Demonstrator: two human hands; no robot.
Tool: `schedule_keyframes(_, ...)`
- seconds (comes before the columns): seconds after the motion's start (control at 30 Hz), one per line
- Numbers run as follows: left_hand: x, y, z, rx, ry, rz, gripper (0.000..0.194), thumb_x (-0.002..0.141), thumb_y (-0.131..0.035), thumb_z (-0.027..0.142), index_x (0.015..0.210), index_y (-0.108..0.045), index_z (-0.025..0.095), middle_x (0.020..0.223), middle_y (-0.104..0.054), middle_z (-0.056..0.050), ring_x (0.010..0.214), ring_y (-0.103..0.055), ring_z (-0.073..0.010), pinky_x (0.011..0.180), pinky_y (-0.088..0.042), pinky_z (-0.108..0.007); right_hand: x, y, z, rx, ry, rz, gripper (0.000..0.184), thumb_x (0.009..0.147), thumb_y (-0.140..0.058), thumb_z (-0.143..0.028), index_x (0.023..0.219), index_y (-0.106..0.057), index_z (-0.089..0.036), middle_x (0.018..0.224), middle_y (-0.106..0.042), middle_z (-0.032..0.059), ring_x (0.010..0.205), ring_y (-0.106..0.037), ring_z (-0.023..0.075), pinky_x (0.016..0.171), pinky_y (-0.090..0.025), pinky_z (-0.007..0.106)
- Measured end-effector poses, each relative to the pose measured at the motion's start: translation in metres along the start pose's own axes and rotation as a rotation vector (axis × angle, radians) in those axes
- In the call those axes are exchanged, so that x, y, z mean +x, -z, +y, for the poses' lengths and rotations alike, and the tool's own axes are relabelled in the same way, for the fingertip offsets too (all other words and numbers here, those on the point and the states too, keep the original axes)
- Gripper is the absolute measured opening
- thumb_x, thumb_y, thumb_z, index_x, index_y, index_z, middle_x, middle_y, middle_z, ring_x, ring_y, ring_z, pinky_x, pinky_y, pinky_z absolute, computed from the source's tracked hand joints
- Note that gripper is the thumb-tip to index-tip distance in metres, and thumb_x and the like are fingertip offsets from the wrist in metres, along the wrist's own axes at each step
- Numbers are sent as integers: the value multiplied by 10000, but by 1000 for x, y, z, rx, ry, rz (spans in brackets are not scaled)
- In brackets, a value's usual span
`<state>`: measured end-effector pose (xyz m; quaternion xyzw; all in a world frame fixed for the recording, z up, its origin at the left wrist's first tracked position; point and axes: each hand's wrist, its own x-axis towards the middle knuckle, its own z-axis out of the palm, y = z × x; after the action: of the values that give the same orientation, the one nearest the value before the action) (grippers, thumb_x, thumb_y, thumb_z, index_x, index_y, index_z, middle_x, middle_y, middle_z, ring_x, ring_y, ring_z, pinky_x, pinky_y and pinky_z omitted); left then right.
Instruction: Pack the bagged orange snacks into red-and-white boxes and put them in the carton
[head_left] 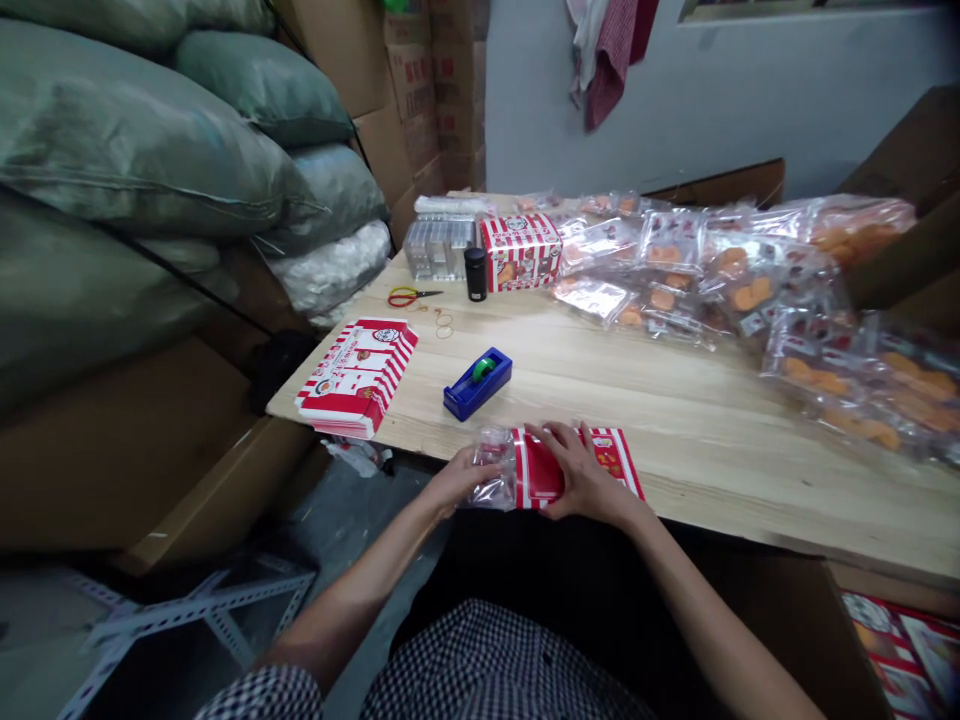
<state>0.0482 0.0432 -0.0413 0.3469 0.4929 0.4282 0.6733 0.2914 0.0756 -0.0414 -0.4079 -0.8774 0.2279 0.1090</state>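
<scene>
A pale blue-grey painted wall (675, 90) fills the back of the room, with a dark red cloth (606, 60) hanging at its top. Stacked cardboard cartons (435, 90) stand in the corner beside bulging green woven sacks (127, 130) and a white sack (330, 265). Below a light wooden table (675, 490) lies a grey concrete floor (360, 530), with slotted steel angle bars (187, 610) on it. The light is soft and even.

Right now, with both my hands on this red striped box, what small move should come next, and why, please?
Probably the left hand should ease the clear plastic packet further toward the red-and-white striped carton, while the right hand holds it flat on the wooden table. The packet's edge appears to meet the carton's end, and most of the packet lies outside it.
</scene>
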Motion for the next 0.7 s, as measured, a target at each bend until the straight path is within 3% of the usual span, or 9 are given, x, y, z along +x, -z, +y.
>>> schedule_keyframes(0.13,-6,-4,20,179,-143,156,543,708,-818,340,1185,-634,157,980,-746,-90,788,-706,-177,680,-544,-253,-8,9,-8,-5,-92,98,1153,592,-802,-377,1567,-195,-265,1414,-409,162,1403,-355,359,1189,33,630)
schedule_keyframes(0.23,-21,-1,46,315,-294,255,354,765,-758,354,1056,-713,158,903,-751,-85,779,-702,-189,677,-546,-249,-16,14,-23,-10,-137,198,1166,604,-803,-403,1570,-162,-276,1402,-407,160,1385,-369,377,1186,37,645)
schedule_keyframes(0.37,-43,-13,66,401,-360,264,221,759,-761,317,932,-792,183,871,-775,-82,738,-698,-219,675,-554,-278,-24,9,-52,-41,-159,325,1196,582,-817,-412,1569,-151,-291,1384,-392,169,1352,-386,410,1176,40,671)
schedule_keyframes(0.43,-50,-25,68,472,-394,226,193,767,-757,292,933,-808,208,906,-785,-79,784,-705,-239,742,-554,-304,-27,4,-64,-26,-162,386,1231,570,-823,-408,1572,-114,-316,1379,-388,157,1337,-396,414,1174,27,681)
schedule_keyframes(0.53,-56,-42,66,538,-430,65,155,804,-723,265,925,-816,242,947,-787,-77,878,-707,-266,875,-529,-347,-34,-5,-73,13,-161,464,1271,555,-833,-410,1575,-78,-340,1346,-395,135,1292,-427,414,1172,-23,695)
schedule_keyframes(0.63,-62,-56,64,543,-448,-122,195,855,-660,260,987,-804,259,995,-781,-78,929,-706,-275,948,-510,-389,-46,-8,-77,75,-200,519,1232,591,-826,-398,1579,-93,-332,1306,-399,127,1243,-447,404,1144,-198,689)
schedule_keyframes(0.7,-71,-66,62,523,-506,-151,248,878,-632,244,1076,-778,274,1138,-750,-72,1091,-672,-281,1058,-449,-416,-56,-5,-83,134,-246,576,1161,649,-804,-382,1580,-113,-321,1304,-396,128,1229,-450,383,1095,-340,632)
